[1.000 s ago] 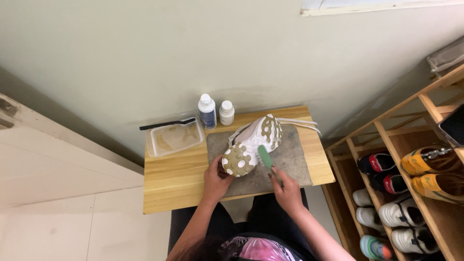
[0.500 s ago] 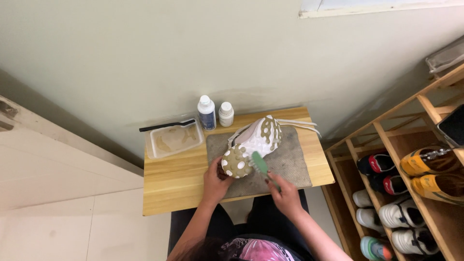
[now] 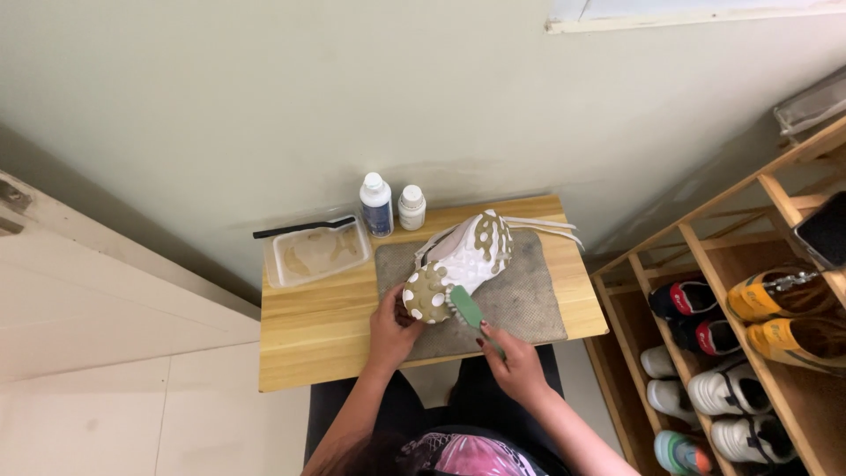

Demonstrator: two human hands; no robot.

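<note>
Against the pale wall stands a small wooden bench (image 3: 317, 339). Near its back left corner sits a clear tub (image 3: 315, 253), then two white bottles (image 3: 392, 204). On the grey mat (image 3: 529, 295) at the middle, the left hand (image 3: 392, 324) grips the heel of a white cleated shoe (image 3: 463, 264) (sole turned up). The right hand (image 3: 515, 363), nearer the front edge, is closed around a green brush (image 3: 467, 308) touching the sole.
</note>
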